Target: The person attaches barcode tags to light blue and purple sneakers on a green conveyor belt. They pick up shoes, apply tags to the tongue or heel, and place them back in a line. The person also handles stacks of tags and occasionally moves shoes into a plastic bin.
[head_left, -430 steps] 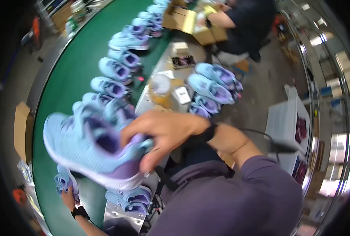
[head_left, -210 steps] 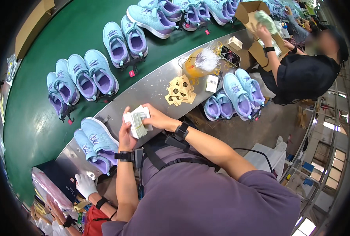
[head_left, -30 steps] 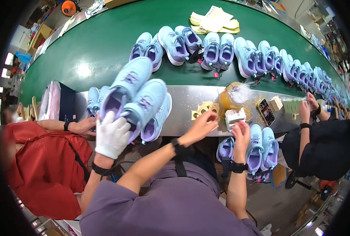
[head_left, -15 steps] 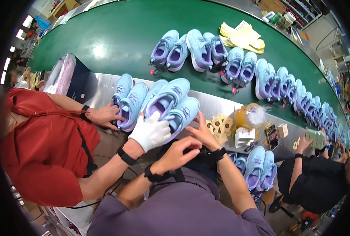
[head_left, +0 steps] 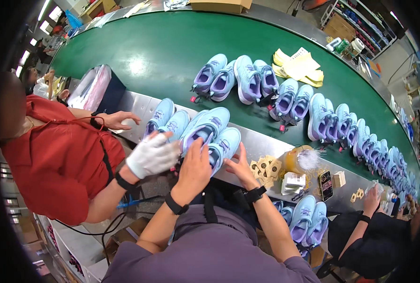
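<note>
- The person's left hand (head_left: 194, 166) lies flat, fingers spread, on a light blue sneaker (head_left: 205, 128) at the near edge of the metal bench (head_left: 266, 144); its grip is open, clasping nothing.
- The right hand (head_left: 239, 166) rests open against the second sneaker (head_left: 224, 146) lying just beside the first.
- A co-worker's white-gloved hand (head_left: 152, 154) touches the same pair from the left.
- Another pair (head_left: 166, 122) lies just beside them.
- More sneakers line the green conveyor belt (head_left: 163, 52).
</note>
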Available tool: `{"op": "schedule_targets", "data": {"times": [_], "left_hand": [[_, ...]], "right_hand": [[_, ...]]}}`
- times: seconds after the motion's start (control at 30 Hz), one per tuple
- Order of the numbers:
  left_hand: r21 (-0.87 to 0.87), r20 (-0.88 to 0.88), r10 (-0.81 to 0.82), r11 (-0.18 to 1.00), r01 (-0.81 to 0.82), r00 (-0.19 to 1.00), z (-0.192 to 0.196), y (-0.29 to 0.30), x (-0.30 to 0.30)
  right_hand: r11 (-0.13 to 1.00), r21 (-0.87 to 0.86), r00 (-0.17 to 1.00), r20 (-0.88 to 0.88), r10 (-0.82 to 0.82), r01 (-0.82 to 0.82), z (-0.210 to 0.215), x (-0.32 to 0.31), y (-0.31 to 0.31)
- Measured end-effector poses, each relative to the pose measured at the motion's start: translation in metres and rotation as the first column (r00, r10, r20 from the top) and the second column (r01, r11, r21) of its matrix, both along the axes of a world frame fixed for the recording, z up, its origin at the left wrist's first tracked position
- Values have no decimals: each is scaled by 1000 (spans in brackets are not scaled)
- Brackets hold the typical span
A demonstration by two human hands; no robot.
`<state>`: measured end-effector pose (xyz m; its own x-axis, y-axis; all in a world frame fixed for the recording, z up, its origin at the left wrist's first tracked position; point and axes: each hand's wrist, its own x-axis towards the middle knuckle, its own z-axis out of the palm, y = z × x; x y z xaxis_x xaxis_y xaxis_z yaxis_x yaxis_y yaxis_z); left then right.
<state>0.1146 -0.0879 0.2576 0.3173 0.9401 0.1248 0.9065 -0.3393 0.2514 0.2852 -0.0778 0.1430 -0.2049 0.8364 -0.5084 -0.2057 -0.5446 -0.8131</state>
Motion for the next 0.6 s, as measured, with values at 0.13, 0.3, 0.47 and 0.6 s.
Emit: {"op": "schedule_targets", "data": {"times": [0.13, 0.3, 0.47, 0.6], "left_hand": [[-102, -152, 35, 994, -50, 988, 0, 17, -4], [32, -265, -85, 995, 97, 960, -35, 29, -10], [-44, -56, -138, 990, 135, 989, -26, 35, -27], [-58, -44, -34, 998, 32, 998, 23, 22, -47]], "right_hand": [[999, -32, 998, -56, 4, -6, 12, 6, -4], [1000, -18, 999, -35, -12, 11, 5, 7, -10], [992, 124, 996, -84, 9, 2, 24, 12, -7], [883, 394, 964, 174, 200, -254, 52, 2, 10]]}}
